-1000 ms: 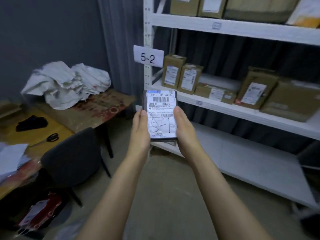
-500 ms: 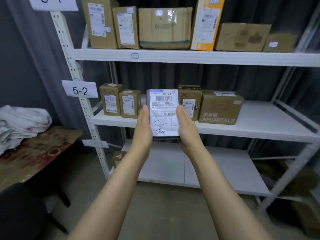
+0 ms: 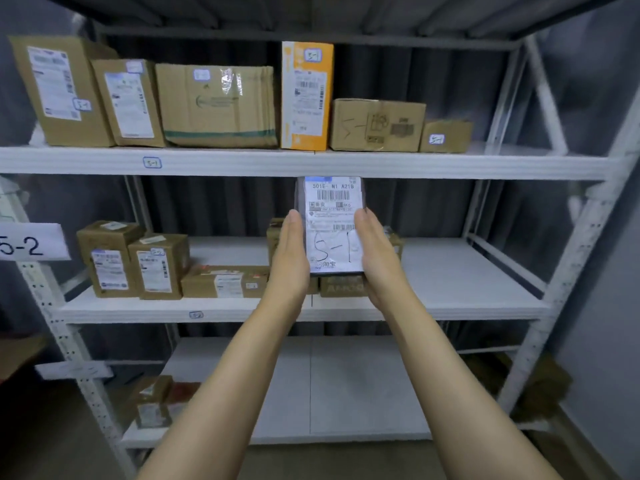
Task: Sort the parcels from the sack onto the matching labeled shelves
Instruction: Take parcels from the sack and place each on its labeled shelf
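White steel shelving [image 3: 563, 271] against a dark curtain. Parcel [image 3: 332, 220] marked 5-1 pressed between left hand [image 3: 289, 261] and right hand [image 3: 379, 261], fingers [image 3: 294, 221] straight, just under the top shelf [image 3: 346, 162] tagged 5-1. Raise level, then slide in right of the small box [image 3: 445, 136].

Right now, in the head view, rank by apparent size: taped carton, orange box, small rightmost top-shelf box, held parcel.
1. taped carton
2. orange box and held parcel: alike, parcel nearer, unranked
3. small rightmost box
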